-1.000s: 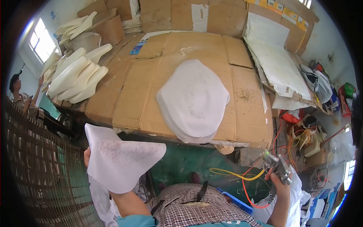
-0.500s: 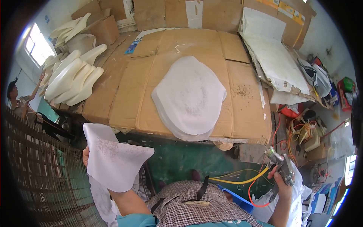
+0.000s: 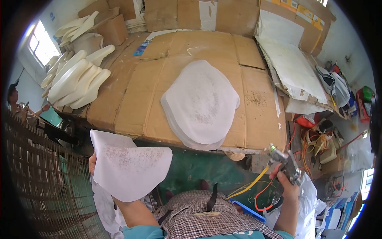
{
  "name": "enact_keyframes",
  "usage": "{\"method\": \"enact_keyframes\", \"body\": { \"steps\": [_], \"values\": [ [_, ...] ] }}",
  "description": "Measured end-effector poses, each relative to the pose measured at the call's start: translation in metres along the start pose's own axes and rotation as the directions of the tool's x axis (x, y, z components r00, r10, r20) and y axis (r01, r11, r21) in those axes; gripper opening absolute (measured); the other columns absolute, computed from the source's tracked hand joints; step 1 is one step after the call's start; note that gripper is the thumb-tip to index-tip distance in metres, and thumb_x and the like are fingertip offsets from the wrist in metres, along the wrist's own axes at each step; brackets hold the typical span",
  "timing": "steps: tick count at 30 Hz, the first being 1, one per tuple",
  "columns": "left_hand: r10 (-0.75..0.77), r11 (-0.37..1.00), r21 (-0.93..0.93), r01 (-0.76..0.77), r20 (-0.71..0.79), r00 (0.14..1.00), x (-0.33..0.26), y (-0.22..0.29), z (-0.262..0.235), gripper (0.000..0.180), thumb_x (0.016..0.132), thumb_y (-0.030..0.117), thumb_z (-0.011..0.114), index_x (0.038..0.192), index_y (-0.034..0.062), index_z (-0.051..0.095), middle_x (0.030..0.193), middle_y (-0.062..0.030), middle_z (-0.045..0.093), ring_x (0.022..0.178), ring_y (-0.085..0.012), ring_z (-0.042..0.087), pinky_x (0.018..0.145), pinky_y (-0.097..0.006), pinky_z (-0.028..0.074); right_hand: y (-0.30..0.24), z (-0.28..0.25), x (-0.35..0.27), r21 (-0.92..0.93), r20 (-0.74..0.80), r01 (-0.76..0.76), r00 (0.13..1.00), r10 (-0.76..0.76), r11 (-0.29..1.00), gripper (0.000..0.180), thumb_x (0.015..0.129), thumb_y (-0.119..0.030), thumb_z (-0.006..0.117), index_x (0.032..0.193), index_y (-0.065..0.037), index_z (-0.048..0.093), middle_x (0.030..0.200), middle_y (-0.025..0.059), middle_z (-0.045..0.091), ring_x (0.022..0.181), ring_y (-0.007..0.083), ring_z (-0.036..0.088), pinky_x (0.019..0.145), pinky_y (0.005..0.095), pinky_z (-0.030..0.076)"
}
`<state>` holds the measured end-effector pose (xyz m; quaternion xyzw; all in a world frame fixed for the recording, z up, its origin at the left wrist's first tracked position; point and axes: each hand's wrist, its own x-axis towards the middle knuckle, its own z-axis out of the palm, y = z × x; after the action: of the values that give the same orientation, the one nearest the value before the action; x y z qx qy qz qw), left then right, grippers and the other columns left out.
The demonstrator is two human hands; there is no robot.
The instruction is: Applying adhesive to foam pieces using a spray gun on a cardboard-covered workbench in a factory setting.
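My left hand grips the left edge of a white flexible sheet, which bends and carries a patch of dark speckles. Most of that hand is behind the sheet. At the right, my right hand is wrapped round the grip of a metal spray gun, with a yellow hose and a red-orange hose running from it. On the cardboard-covered table ahead lies a stack of similar white sheets, the top one speckled in its middle.
Cream curved foam pieces are piled on the table's left side. A rack of thin rods stands close at the left; beyond it is another person. A white-covered board lies at the right, above tangled hoses.
The sheet in my left hand has turned and shifted right, showing more of its face. My right hand has brought the spray gun left and slightly up.
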<state>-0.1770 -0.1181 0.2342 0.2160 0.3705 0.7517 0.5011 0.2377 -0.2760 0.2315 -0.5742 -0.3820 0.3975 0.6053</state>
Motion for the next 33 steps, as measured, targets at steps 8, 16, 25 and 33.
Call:
{"method": "enact_keyframes", "body": {
  "steps": [8, 16, 25, 33],
  "values": [
    [-0.198, 0.964, -0.189, 0.188, -0.031, 0.980, 0.009, 0.006, -0.001, 0.044, 0.076, 0.032, 0.048, 0.106, 0.0011, 0.055, 0.093, -0.0177, 0.060, 0.081, -0.0291, 0.061, 0.074, -0.041, 0.052, -0.006, -0.024, -0.002, -0.121, -0.192, -0.043, 0.981, 0.019, 0.992, 0.027, 0.076, -0.012, 0.064, 0.096, 0.001, 0.054, 0.073, 0.0054, 0.058, 0.067, 0.0146, 0.058, 0.063, 0.0269, 0.047],
    [0.250, 0.953, 0.223, -0.203, -0.208, 0.946, -0.030, -0.012, 0.015, 0.031, 0.081, 0.028, 0.047, 0.099, 0.0047, 0.054, 0.090, -0.0139, 0.060, 0.073, -0.0250, 0.060, 0.071, -0.037, 0.051, 0.082, -0.044, 0.144, -0.342, -0.058, 0.163, 0.979, -0.193, 0.925, 0.042, 0.074, -0.008, 0.063, 0.114, -0.001, 0.049, 0.083, 0.0034, 0.057, 0.073, 0.0112, 0.055, 0.064, 0.0253, 0.046],
    [-0.179, 0.930, -0.350, 0.114, -0.159, 0.971, -0.049, 0.019, -0.068, 0.035, 0.082, 0.019, 0.042, 0.108, -0.0011, 0.052, 0.092, -0.0159, 0.062, 0.077, -0.0267, 0.063, 0.072, -0.036, 0.053, 0.196, 0.102, 0.225, -0.627, 0.421, 0.390, 0.898, -0.127, 0.675, 0.056, 0.083, -0.019, 0.060, 0.129, 0.001, 0.034, 0.111, 0.0126, 0.054, 0.102, 0.0235, 0.051, 0.089, 0.0333, 0.040],
    [-0.042, 0.870, -0.477, -0.124, -0.322, 0.946, -0.152, 0.077, -0.184, 0.048, 0.077, 0.010, 0.041, 0.124, 0.0024, 0.043, 0.100, -0.0163, 0.060, 0.079, -0.0261, 0.063, 0.072, -0.038, 0.052, 0.341, 0.320, 0.027, -0.096, 0.987, -0.994, -0.101, 0.127, -0.045, 0.036, 0.083, -0.032, 0.047, 0.107, -0.006, 0.056, 0.098, 0.0121, 0.062, 0.094, 0.0263, 0.057, 0.080, 0.0389, 0.045]
  ]
}}
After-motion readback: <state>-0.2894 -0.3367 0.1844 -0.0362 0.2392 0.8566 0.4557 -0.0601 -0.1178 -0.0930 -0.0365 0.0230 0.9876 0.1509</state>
